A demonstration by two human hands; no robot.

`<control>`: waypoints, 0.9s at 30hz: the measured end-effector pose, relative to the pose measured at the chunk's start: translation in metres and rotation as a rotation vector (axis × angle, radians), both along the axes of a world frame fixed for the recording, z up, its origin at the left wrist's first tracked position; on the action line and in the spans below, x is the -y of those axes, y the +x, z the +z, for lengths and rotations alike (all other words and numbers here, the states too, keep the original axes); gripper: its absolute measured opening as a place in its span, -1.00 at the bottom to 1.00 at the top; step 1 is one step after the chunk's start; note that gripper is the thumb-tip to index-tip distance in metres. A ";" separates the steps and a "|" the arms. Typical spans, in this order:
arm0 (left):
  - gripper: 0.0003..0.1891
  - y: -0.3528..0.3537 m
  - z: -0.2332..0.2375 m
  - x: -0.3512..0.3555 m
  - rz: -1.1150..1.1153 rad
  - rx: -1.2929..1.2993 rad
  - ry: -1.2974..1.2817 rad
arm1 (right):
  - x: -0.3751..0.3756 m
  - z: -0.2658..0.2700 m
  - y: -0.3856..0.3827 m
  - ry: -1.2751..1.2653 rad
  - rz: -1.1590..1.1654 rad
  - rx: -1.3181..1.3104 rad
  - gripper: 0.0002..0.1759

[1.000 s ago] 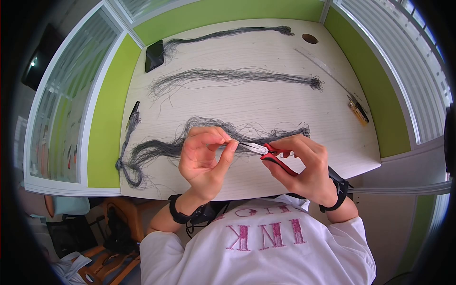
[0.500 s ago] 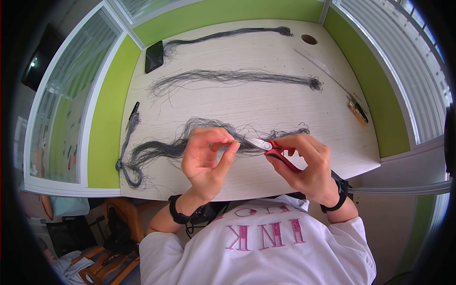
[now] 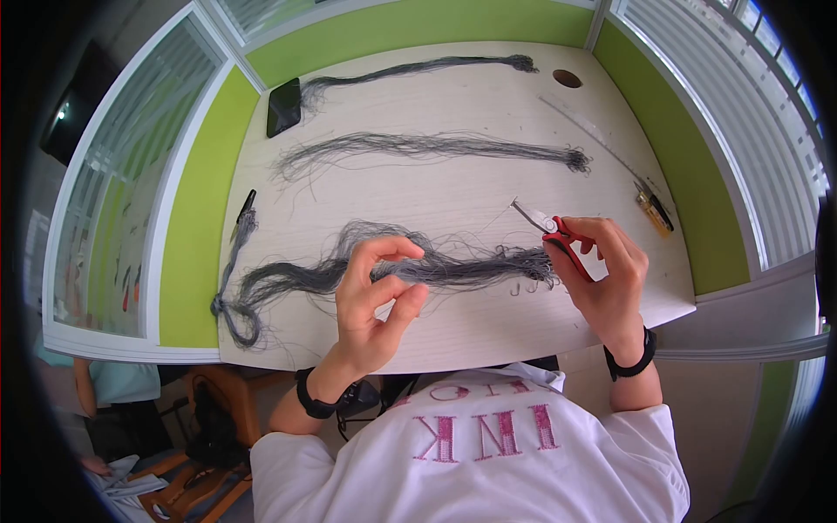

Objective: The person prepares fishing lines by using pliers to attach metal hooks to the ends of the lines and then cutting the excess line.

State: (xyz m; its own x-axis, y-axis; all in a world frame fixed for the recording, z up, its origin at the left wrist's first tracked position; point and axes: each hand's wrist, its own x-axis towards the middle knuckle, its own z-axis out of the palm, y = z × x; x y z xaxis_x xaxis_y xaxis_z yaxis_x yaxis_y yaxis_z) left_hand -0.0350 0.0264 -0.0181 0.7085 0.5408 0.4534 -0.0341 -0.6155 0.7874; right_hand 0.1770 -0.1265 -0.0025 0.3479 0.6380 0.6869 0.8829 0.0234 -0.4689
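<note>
My right hand (image 3: 610, 270) grips small red-handled scissors (image 3: 567, 246), raised over the table with the blades parted and pointing up and left. Something small and thin, too fine to name, shows at one blade tip. My left hand (image 3: 375, 301) holds nothing, its thumb and fingers curved and apart above a long bundle of grey strands (image 3: 462, 268). Small hook-shaped ends (image 3: 530, 288) cluster at that bundle's right end, partly behind my right hand. On the left, a knotted grey bundle (image 3: 228, 301) touches the loose strands.
Two more grey bundles, a middle one (image 3: 427, 144) and a far one (image 3: 418, 65), lie across the table (image 3: 418, 196). A phone (image 3: 283, 107), a black pen (image 3: 247, 205), a ruler (image 3: 593, 135) and a yellow cutter (image 3: 654, 213) lie around them. Green partitions (image 3: 199, 218) enclose the table.
My right hand has moved up and right with the scissors, away from my left hand. My left thumb and fingers, pinched together before, have spread apart. More hook-shaped ends now show.
</note>
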 end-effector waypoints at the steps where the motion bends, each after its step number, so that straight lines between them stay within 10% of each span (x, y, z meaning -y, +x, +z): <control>1: -0.66 0.004 0.006 -0.004 -0.066 0.153 0.149 | 0.000 0.000 0.000 -0.042 -0.015 -0.032 -0.72; 3: -0.71 0.007 0.010 -0.005 -0.132 0.307 0.297 | -0.001 -0.004 -0.002 -0.051 0.003 -0.052 -0.73; 5: -0.74 0.013 0.009 0.003 -0.495 0.483 -0.180 | -0.003 -0.006 -0.005 -0.089 0.057 -0.103 -0.73; 14: -0.74 0.011 -0.011 0.022 -0.580 0.338 -0.672 | -0.010 -0.010 0.018 -0.021 -0.122 -0.065 -0.77; 19: -0.75 0.011 -0.013 0.012 -0.426 0.268 -0.604 | 0.013 0.003 0.047 0.045 -0.302 -0.213 -0.80; 27: -0.75 0.025 0.032 -0.016 -0.342 -0.093 -0.001 | -0.001 0.021 0.014 -0.096 0.272 -0.857 -0.74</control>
